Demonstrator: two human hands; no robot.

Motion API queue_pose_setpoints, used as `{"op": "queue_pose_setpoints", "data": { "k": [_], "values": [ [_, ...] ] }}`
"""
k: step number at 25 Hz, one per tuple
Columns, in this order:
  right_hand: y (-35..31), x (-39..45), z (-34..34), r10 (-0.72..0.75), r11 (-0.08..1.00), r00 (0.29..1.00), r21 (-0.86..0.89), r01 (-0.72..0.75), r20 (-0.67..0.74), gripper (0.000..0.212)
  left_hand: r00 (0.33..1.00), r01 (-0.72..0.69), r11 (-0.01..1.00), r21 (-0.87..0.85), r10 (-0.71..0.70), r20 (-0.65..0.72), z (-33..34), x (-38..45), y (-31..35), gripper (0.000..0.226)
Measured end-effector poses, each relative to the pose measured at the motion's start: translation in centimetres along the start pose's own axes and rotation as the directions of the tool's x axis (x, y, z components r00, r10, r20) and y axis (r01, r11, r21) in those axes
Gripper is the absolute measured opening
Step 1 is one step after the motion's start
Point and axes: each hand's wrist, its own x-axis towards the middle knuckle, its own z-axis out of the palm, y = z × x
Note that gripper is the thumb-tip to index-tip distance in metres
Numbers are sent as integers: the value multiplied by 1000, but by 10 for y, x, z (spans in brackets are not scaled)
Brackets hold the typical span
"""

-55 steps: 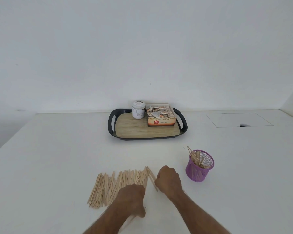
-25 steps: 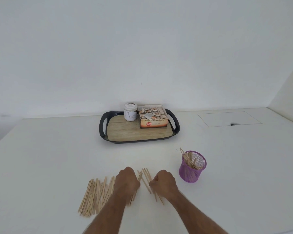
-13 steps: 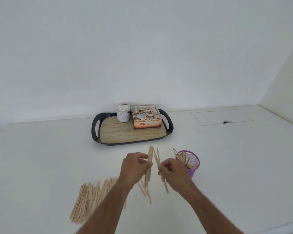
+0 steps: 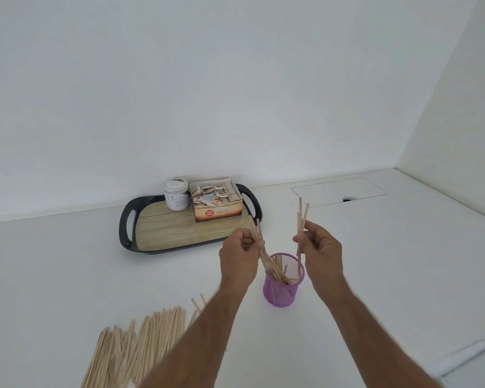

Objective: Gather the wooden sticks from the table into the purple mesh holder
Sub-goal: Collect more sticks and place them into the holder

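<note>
The purple mesh holder (image 4: pixel 282 291) stands on the white table between my two hands, with several wooden sticks leaning inside it. My left hand (image 4: pixel 239 260) pinches a few sticks (image 4: pixel 257 233) that slant down into the holder's left side. My right hand (image 4: pixel 321 252) pinches a few more sticks (image 4: pixel 301 219), nearly upright, their lower ends dipping into the holder's right side. A spread pile of wooden sticks (image 4: pixel 136 343) lies on the table at the lower left, partly behind my left forearm.
A black-rimmed tray (image 4: pixel 125 228) with a wood-look base sits toward the wall; it carries a white jar (image 4: pixel 176 194) and an open box of tea bags (image 4: pixel 216 202). A rectangular hatch (image 4: pixel 339 191) lies flush in the tabletop at the back right.
Both hands lifted sticks off the table pile and carried them right to the holder. The sticks' lower ends now sit inside the holder's rim. The view has turned right.
</note>
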Motion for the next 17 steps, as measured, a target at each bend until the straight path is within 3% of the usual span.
{"op": "queue_pose_setpoints", "data": {
  "k": [4, 12, 17],
  "values": [
    [17, 3, 0, -72, 995, 997, -75, 71, -14, 28, 1000, -15, 1000, 24, 15, 1, 15, 3, -2, 15],
    [64, -6, -12, -48, 955, 997, -290, 62, 54, 20, 993, -60, 974, 218, 37, 108, 24, -4, -14, 12],
    [74, -13, -20, -72, 945, 994, -313, 93, 78, 38, 985, -59, 981, 183, 27, 171, 19, -7, -19, 21]
  ]
}}
